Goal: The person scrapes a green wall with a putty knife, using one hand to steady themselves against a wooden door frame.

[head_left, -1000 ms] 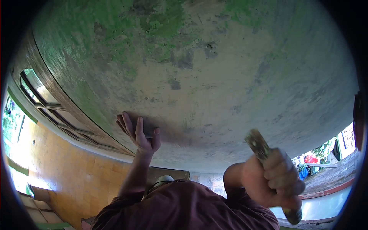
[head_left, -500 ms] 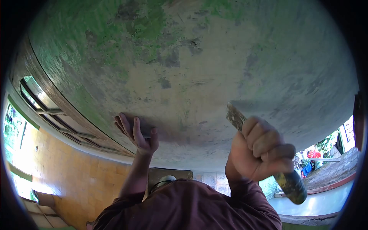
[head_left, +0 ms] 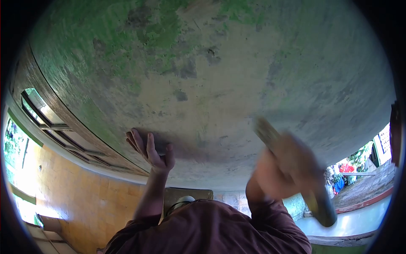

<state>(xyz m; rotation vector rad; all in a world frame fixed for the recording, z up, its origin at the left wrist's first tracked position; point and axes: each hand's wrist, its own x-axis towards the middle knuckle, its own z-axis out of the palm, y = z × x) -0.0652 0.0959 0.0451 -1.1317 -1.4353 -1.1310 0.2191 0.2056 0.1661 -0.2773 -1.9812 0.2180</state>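
Note:
A wall point(head_left: 220, 76) with worn green paint and pale, bare patches fills the upper view. My left hand point(head_left: 153, 150) rests against its lower left part, fingers spread, holding nothing. On the right, my right hand point(head_left: 289, 167) is wrapped round a scraper point(head_left: 269, 132) and is blurred by motion. The scraper's blade points up and left towards the wall; whether its tip touches the surface I cannot tell. Its dark, rounded handle end point(head_left: 322, 209) sticks out below my fist.
A wooden frame with glass panes point(head_left: 63, 127) runs along the left. Below it lies a shiny orange tiled floor point(head_left: 93, 199). A brown seat or box point(head_left: 186, 193) stands behind me. At the right, an opening shows a ledge point(head_left: 368, 192) and colourful items point(head_left: 340, 184).
My right hand and the scraper have shifted slightly and are now smeared by motion, the blade tip a little further right. My left hand has stayed almost in place.

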